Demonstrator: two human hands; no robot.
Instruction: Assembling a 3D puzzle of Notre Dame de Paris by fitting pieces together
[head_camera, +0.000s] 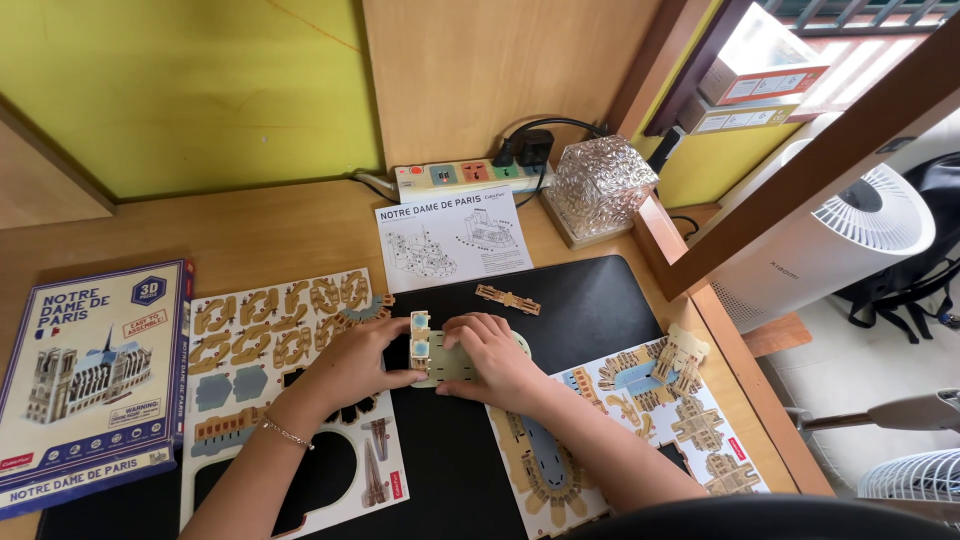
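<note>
Two hands palm-down, left hand (355, 365) and right hand (490, 358) each with grip pinching the cardboard model piece (432, 352)

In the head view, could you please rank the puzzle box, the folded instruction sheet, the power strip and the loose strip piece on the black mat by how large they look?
1. Puzzle box, clearly largest, though it lies nearest the camera.
2. Instruction sheet.
3. Power strip, narrower than the sheet.
4. Loose strip piece, smallest, on the black mat.
</note>
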